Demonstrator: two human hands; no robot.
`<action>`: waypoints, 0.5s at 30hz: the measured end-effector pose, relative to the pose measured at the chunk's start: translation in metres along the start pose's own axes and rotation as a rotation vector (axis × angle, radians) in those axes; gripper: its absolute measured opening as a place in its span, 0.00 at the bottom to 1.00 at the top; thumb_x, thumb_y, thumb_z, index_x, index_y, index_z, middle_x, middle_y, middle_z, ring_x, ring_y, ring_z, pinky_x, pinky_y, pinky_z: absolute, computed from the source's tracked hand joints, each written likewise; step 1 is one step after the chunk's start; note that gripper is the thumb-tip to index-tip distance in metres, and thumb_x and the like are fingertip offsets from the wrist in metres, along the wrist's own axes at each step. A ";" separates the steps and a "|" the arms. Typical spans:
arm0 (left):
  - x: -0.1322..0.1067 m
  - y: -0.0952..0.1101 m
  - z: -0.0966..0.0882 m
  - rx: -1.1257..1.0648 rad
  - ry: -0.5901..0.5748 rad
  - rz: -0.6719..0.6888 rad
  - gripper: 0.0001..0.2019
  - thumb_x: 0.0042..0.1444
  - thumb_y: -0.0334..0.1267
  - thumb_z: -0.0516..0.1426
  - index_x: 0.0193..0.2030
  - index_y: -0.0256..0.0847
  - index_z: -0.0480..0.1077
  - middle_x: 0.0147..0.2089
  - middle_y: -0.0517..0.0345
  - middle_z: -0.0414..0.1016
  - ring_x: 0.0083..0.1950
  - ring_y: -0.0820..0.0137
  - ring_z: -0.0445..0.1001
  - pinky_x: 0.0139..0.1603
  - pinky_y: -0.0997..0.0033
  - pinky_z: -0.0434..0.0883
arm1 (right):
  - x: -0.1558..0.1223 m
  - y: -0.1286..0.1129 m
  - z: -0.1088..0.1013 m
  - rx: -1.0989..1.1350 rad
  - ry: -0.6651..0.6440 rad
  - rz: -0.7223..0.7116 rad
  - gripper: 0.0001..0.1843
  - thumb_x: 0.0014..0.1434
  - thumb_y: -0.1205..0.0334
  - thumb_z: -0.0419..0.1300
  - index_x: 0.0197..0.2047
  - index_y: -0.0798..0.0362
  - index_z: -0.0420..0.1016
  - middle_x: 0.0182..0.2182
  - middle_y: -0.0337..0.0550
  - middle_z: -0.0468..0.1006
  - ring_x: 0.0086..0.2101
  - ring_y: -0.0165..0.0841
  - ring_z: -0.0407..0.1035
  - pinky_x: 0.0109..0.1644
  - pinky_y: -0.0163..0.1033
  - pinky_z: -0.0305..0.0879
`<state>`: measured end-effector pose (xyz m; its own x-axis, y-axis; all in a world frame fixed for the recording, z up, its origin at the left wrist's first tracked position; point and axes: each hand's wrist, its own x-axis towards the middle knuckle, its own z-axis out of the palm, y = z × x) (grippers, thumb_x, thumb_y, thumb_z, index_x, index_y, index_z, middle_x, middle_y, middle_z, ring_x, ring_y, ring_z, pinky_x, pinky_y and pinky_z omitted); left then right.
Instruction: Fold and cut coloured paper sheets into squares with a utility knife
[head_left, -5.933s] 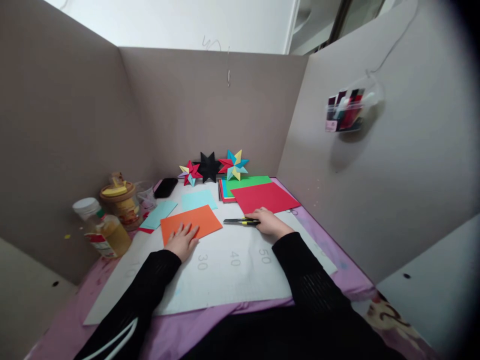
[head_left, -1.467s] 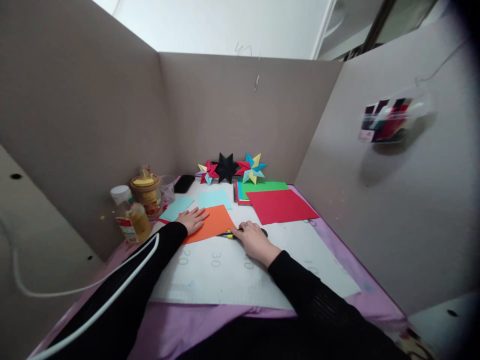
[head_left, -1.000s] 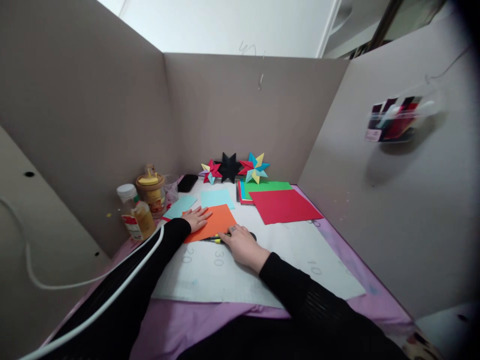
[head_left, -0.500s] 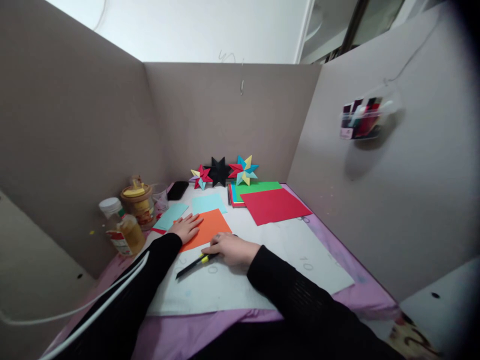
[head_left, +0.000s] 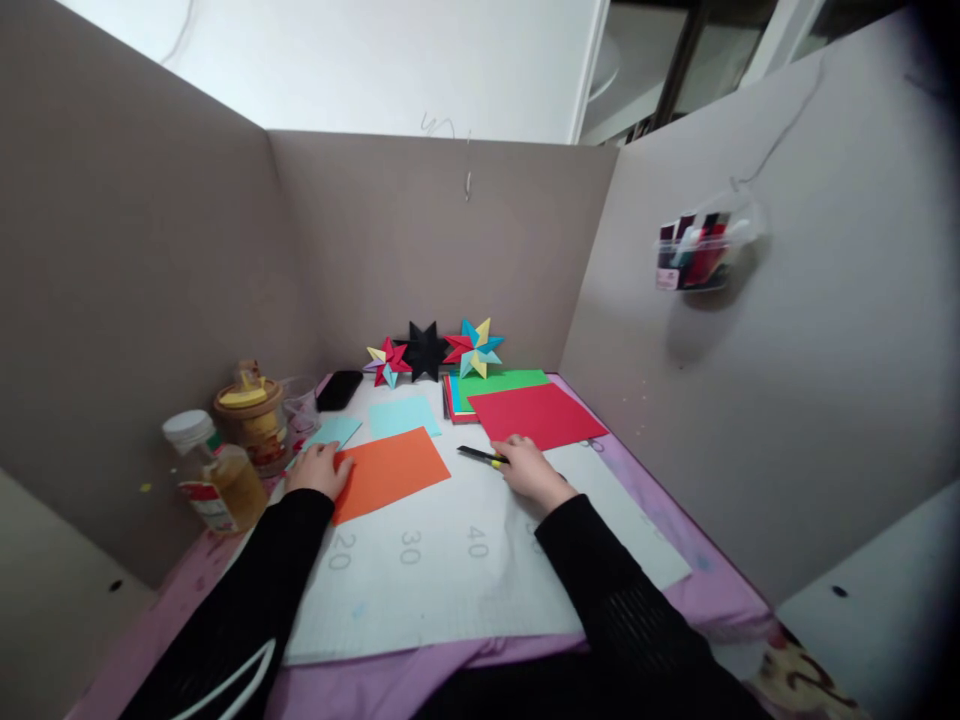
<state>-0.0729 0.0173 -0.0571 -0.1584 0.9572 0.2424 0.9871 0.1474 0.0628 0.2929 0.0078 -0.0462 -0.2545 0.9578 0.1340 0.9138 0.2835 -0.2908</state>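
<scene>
An orange paper sheet [head_left: 390, 470] lies on the white cutting mat [head_left: 450, 570]. My left hand [head_left: 319, 468] rests on its left edge, fingers flat. My right hand [head_left: 529, 468] grips a black and yellow utility knife [head_left: 480, 456] lying on the mat, its tip pointing left, just in front of a red paper sheet [head_left: 536, 415]. The knife sits apart from the orange sheet, to its right.
Two light blue sheets [head_left: 401, 413] lie behind the orange one. A stack of coloured paper [head_left: 499, 383] and three folded paper stars [head_left: 427, 350] stand at the back, beside a black phone [head_left: 339, 389]. A bottle [head_left: 210, 475] and jar [head_left: 251, 420] stand left. Cardboard walls enclose the desk.
My right hand carried the knife from the orange sheet's lower edge back to the right, near the red sheet. My left hand slid to the orange sheet's left edge.
</scene>
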 end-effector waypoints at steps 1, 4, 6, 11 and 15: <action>0.001 -0.004 0.001 -0.021 -0.018 -0.017 0.28 0.55 0.53 0.45 0.57 0.38 0.62 0.55 0.40 0.65 0.53 0.49 0.65 0.49 0.52 0.65 | -0.001 -0.011 0.005 0.063 0.043 -0.046 0.23 0.56 0.69 0.50 0.55 0.54 0.67 0.45 0.53 0.70 0.47 0.39 0.62 0.52 0.41 0.56; 0.005 -0.013 0.004 -0.103 -0.049 -0.053 0.31 0.55 0.54 0.43 0.60 0.36 0.57 0.57 0.37 0.61 0.54 0.51 0.66 0.51 0.56 0.64 | -0.008 -0.044 0.022 0.250 0.025 -0.285 0.23 0.57 0.69 0.49 0.57 0.55 0.64 0.49 0.50 0.69 0.48 0.34 0.63 0.53 0.36 0.56; 0.006 -0.016 0.005 -0.145 -0.053 -0.066 0.32 0.55 0.54 0.43 0.61 0.36 0.56 0.58 0.37 0.60 0.55 0.52 0.66 0.51 0.57 0.64 | -0.009 -0.056 0.031 0.288 0.009 -0.386 0.23 0.57 0.68 0.50 0.56 0.53 0.64 0.49 0.48 0.70 0.49 0.33 0.63 0.53 0.35 0.57; 0.005 -0.012 0.009 -0.130 -0.071 -0.020 0.31 0.54 0.53 0.45 0.61 0.36 0.57 0.57 0.38 0.62 0.56 0.52 0.65 0.51 0.58 0.64 | 0.033 -0.038 0.022 0.159 0.151 -0.024 0.19 0.61 0.60 0.47 0.51 0.55 0.69 0.47 0.49 0.73 0.47 0.35 0.66 0.49 0.36 0.59; 0.004 -0.005 0.011 -0.107 -0.076 0.010 0.31 0.55 0.53 0.45 0.60 0.35 0.58 0.56 0.39 0.64 0.56 0.52 0.65 0.54 0.58 0.62 | 0.097 -0.013 0.011 -0.061 0.003 0.071 0.15 0.60 0.60 0.50 0.44 0.56 0.74 0.41 0.52 0.76 0.43 0.37 0.69 0.43 0.35 0.60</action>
<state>-0.0777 0.0227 -0.0671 -0.1427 0.9752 0.1693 0.9796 0.1147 0.1648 0.2532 0.0973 -0.0404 -0.1878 0.9751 0.1183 0.9470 0.2117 -0.2415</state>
